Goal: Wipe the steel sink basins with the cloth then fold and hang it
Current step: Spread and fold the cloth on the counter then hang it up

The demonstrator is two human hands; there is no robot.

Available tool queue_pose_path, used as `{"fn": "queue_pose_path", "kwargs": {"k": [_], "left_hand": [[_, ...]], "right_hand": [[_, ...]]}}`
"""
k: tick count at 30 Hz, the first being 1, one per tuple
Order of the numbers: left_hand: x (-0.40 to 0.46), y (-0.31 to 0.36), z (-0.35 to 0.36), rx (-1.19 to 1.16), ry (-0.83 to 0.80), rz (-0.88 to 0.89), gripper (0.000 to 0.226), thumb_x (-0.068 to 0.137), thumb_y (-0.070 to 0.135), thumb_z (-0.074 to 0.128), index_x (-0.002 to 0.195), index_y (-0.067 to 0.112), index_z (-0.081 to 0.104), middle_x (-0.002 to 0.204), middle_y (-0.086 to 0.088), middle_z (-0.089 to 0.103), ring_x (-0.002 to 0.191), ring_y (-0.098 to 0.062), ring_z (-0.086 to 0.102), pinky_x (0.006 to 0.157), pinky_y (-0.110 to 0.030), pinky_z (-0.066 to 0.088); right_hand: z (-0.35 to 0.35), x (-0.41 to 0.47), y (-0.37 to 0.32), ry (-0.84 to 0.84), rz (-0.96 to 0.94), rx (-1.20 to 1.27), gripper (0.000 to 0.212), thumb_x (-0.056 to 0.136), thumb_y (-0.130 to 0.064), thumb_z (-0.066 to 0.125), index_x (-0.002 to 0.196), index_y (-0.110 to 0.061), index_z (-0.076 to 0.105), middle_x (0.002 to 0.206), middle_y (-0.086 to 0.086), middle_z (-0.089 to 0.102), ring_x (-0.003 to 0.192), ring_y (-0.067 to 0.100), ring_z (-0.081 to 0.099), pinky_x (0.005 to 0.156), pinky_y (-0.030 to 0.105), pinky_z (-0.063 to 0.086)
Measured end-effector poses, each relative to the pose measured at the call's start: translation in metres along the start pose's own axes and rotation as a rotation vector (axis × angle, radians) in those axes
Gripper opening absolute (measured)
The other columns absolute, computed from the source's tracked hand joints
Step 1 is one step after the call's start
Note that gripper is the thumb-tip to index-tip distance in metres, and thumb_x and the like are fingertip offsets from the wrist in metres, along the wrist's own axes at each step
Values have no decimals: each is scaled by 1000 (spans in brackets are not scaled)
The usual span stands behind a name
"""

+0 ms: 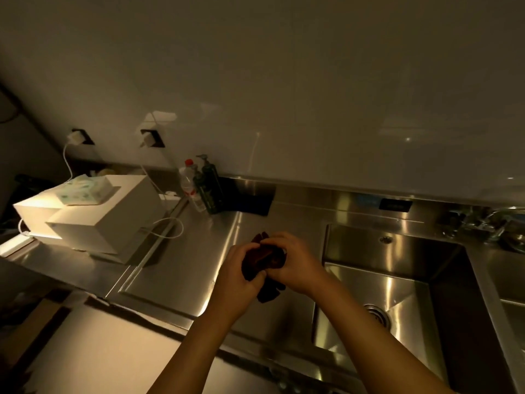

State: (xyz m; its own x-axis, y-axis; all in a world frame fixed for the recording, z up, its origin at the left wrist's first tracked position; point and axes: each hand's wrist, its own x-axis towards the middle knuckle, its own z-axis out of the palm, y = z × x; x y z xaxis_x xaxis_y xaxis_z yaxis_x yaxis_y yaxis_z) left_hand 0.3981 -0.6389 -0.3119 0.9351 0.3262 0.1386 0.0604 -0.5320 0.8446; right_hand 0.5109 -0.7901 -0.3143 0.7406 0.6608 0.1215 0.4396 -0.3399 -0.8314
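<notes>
Dark brown cloth (262,261) bunched between both hands, held above the steel tabletop (181,268) just left of the sink basin (397,282). Left hand (237,275) grip closed on the cloth's lower left; right hand (295,263) grip closed over its upper right. Second basin (508,291) at right edge. Bottles (204,186) stand at the back edge, white boxes (93,220) toward the left end.
</notes>
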Motion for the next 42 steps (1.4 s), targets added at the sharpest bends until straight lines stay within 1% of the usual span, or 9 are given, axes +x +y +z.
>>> {"fn": "queue_pose_path", "kwargs": {"k": [5,9,13,24,28,31,33,37,42], "left_hand": [[16,-1,14,-41,18,-100,35,93,22,75,119,41,60,119,16,66,109,-6,68,92,-31,61],[29,-1,30,-53,-3,-175,45,89,24,80,120,47,57,111,24,68,102,3,68,78,-15,58],[45,-5,46,-81,-45,-209,36,92,21,77,114,45,62,103,18,70,95,9,67,68,-11,55],[87,-21,39,-218,-221,-39,28,101,15,64,113,40,64,105,28,70,99,5,68,77,-13,55],[107,-38,21,-371,-256,-52,31,99,5,63,118,30,64,109,22,71,102,-1,70,78,-16,57],[125,-60,0,-451,-286,-99,35,96,3,67,119,28,65,112,15,71,104,-4,71,79,-20,59],[136,-78,-13,-454,-311,-108,42,93,2,70,124,30,65,116,15,70,107,-1,68,83,-20,59],[151,-107,-26,-461,-363,-176,43,92,-1,71,127,25,69,118,8,73,110,-4,69,90,-23,56],[156,-129,-32,-476,-367,-284,25,95,7,71,108,28,75,100,6,78,98,-12,74,85,-30,59]], "right_hand": [[1,0,22,-8,47,21,59,77,-32,80,133,-40,60,128,-21,49,118,1,52,104,24,48],[-1,-4,35,23,57,-21,58,78,-32,77,133,-37,61,132,-18,50,120,4,52,104,26,49],[-6,-10,45,57,83,-51,58,81,-27,77,135,-37,59,136,-15,49,127,6,48,108,24,43],[2,-2,42,242,313,86,92,72,-24,83,149,-43,36,146,-16,35,133,8,47,110,29,48],[18,9,40,253,469,53,109,68,-24,87,158,-34,26,152,-10,31,130,9,48,109,32,48],[35,17,36,261,522,23,87,71,-18,85,148,-29,47,137,-8,55,121,7,56,101,19,49],[49,20,33,250,574,-14,61,72,-13,82,129,-26,65,115,-10,69,102,4,67,83,10,51],[70,22,31,243,711,-128,25,69,-6,75,91,-19,74,79,-8,67,65,-4,60,55,7,42],[83,23,37,224,781,-130,20,70,-5,74,82,-20,70,81,-2,67,73,14,63,64,26,49]]}}
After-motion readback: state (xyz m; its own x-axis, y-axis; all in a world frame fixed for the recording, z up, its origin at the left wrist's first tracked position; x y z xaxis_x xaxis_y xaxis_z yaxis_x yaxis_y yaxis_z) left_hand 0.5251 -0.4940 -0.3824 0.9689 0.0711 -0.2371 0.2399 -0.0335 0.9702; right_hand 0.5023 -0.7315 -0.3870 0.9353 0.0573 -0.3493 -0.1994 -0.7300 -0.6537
